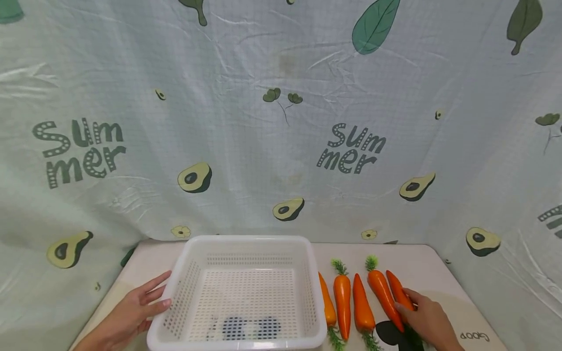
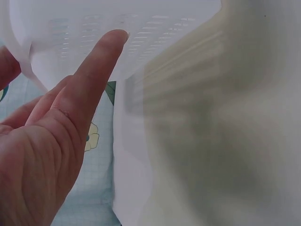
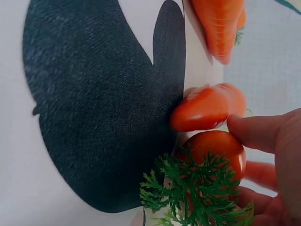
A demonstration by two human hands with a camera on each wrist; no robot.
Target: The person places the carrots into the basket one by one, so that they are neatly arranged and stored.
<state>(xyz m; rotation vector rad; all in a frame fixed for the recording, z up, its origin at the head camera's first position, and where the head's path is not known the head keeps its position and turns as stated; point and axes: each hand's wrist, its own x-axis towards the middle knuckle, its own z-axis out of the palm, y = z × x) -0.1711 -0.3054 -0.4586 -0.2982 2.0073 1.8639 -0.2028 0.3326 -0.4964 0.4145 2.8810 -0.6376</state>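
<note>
A white perforated plastic basket [image 1: 250, 239] stands on the table, left of a row of orange carrots. My left hand [image 1: 135, 312] is at the basket's left side, fingers extended; in the left wrist view its thumb lies straight along the basket's wall [image 2: 155, 28]. My right hand [image 1: 428, 317] pinches the rightmost carrot [image 1: 398, 288] between thumb and fingers. The right wrist view shows that carrot [image 3: 216, 146] with its green leafy top [image 3: 188, 188] toward the camera. Close beside it lies another carrot [image 1: 381, 291], its narrow end toward me.
Between the basket and my right hand lie more carrots, among them a middle one [image 1: 342, 302], one pointing away [image 1: 362, 307] and one by the basket [image 1: 327, 302]. A dark printed shape [image 1: 388, 333] marks the tabletop [image 1: 452, 287]. A patterned sheet [image 1: 246, 146] hangs behind.
</note>
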